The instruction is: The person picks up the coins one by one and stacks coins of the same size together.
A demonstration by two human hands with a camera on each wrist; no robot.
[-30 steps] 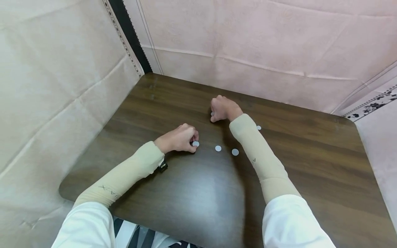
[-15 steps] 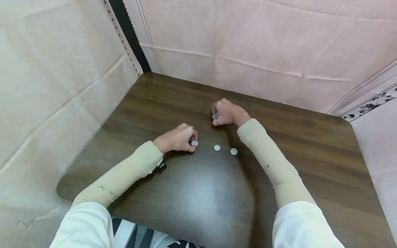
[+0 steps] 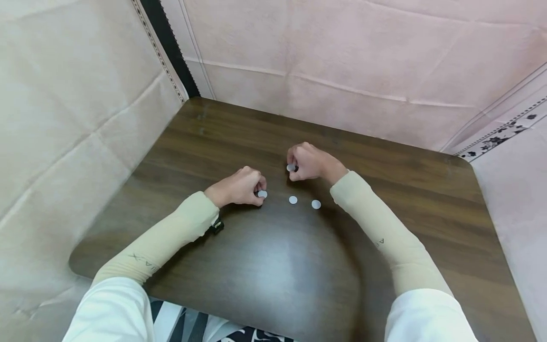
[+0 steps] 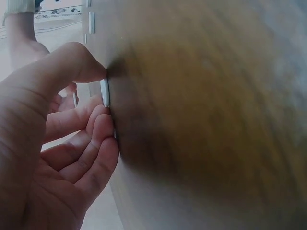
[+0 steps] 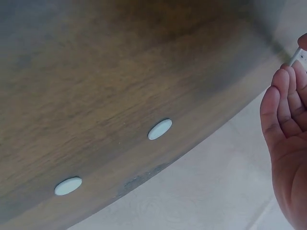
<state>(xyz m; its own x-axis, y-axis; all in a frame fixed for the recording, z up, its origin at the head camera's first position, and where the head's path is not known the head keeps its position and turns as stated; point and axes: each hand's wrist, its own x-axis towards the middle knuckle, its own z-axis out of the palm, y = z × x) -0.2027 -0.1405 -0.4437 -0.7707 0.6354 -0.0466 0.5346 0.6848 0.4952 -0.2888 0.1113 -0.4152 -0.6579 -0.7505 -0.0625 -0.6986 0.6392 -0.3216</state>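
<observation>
The left hand (image 3: 239,186) pinches a white disc (image 3: 262,194) between thumb and fingers, its fingertips partly hiding the rim. The right hand (image 3: 313,162) pinches a second disc (image 3: 291,167) (its wrist view crops both thumb and disc). Nearest them, a third disc (image 3: 293,200) and fourth disc (image 3: 316,204) lie apart on the table (image 3: 265,266), whose near right part is cut off.

Screened-off booth-type spot, exact kind (home, lab etc.) can't tell: wood-grain table (image 3: 171,156) w/ creased, pale hangings nr. its edges, i.e. cream sheet (image 3: 64,95) on L, pinkish sheet (image 3: 342,57) at back, floral border (image 3: 495,140) on R, black strip (image 3: 172,47) btwn. sheets.
</observation>
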